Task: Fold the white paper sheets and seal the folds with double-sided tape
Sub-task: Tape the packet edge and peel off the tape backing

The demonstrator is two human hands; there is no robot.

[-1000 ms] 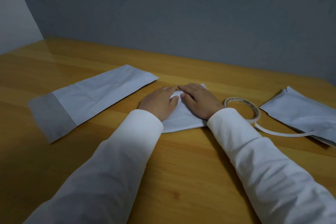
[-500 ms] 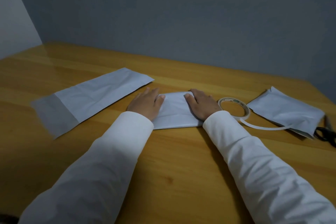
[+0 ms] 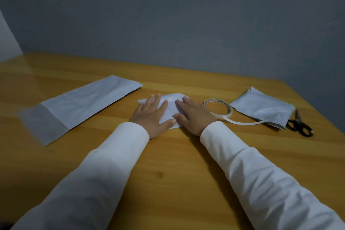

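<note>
— Step in hand? 
— Pressing flat the folded paper (image 3: 169, 110), pinned under left hand (image 3: 151, 116) and right hand (image 3: 194, 116); fingers straight, gripping nothing.
— Next? 
— Probably reaching past the right hand for the tape roll (image 3: 217, 108), just beside it.
— Containers? 
— None seen.

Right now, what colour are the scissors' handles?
Black, on the scissors, seen in the head view.
</note>
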